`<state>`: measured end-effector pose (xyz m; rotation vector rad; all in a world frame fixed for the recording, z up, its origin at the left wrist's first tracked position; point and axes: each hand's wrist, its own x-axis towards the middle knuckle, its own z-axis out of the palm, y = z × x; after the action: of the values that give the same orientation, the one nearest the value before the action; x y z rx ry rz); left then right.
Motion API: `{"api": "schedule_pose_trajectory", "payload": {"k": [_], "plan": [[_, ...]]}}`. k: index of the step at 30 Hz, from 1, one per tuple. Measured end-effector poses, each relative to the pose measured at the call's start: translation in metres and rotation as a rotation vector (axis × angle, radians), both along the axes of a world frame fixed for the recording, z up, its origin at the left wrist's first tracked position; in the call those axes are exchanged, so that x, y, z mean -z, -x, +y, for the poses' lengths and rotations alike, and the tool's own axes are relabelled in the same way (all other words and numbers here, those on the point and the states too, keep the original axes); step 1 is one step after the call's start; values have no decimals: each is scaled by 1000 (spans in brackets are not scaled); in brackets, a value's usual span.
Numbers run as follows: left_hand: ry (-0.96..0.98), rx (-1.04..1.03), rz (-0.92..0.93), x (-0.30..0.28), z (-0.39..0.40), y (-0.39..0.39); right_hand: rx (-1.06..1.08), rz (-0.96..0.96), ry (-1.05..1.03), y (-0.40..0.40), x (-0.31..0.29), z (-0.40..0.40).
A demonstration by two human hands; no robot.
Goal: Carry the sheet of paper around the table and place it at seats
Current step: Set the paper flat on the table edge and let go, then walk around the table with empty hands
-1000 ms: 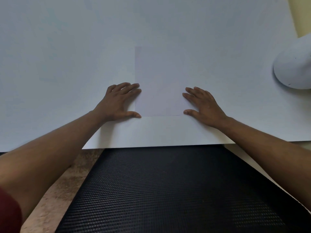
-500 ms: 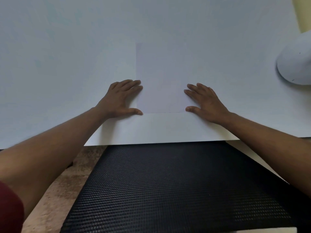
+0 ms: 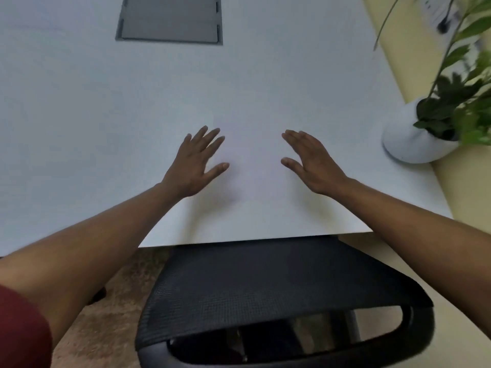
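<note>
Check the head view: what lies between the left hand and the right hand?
In the head view, the sheet of paper lies flat on the table between the left hand and right hand; its edges are faint.

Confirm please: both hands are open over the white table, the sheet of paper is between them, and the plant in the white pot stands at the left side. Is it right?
Not quite. In the head view the plant in its white pot stands at the right side. The rest holds: the left hand and right hand are open over the white table, with the faint sheet of paper between them.

White worktop (image 3: 79, 115): lying on it, a faint sheet of paper (image 3: 252, 160), edges blurred, possibly rectangular; white plant pot (image 3: 414, 139) standing near right edge; grey hatch (image 3: 170, 19) sitting flush.
</note>
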<state>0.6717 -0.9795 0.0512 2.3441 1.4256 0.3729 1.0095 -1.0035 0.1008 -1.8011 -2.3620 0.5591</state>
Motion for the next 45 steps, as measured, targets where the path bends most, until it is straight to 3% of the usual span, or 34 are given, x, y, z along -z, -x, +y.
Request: {"api": "schedule_pose_trajectory", "payload": {"k": [7,12,22,28,30,36,45], "plan": [[-132,-63,30,-93,-20,-6,64,19,-247,30,-74,3],[-315,-180,128,-150,-58,-8,-3,25,-445,47,-121,-10],[-573,-540,323,-224,-141,30,-193,60,-552,112,-181,-35],[-625,-818,422,-254,-222,136,-426,138,-618,237,-215,-58],[-624,-964,479,-259,-270,196,-567,191,-633,314,-226,-80],[-662,-1213,537,-263,-360,310,-717,286,-609,471,-229,-134],[-622,-1399,589,-267,-469,503,-908,330,-638,694,-234,-217]]}}
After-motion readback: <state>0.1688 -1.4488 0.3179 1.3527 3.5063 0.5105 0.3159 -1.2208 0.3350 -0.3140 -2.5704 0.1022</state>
